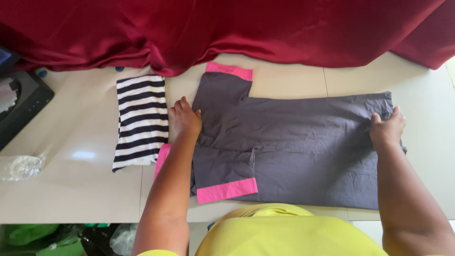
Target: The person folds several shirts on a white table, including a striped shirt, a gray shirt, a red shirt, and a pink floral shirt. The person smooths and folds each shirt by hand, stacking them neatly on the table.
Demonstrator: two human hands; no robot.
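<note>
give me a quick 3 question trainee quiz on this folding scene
1. Multiple choice: what lies just past the left hand? A) a folded black-and-white striped cloth B) a pair of scissors C) a stack of plates
2. True or false: the right hand rests on the pink sleeve cuff at the near edge.
3. Fill in: the cloth bunched along the far side of the table is dark ___.

Key
1. A, the striped cloth lies flat beside that hand.
2. False: the right hand grips the far right end of the grey shirt, well away from the pink cuff.
3. Red, the red drape.
</note>
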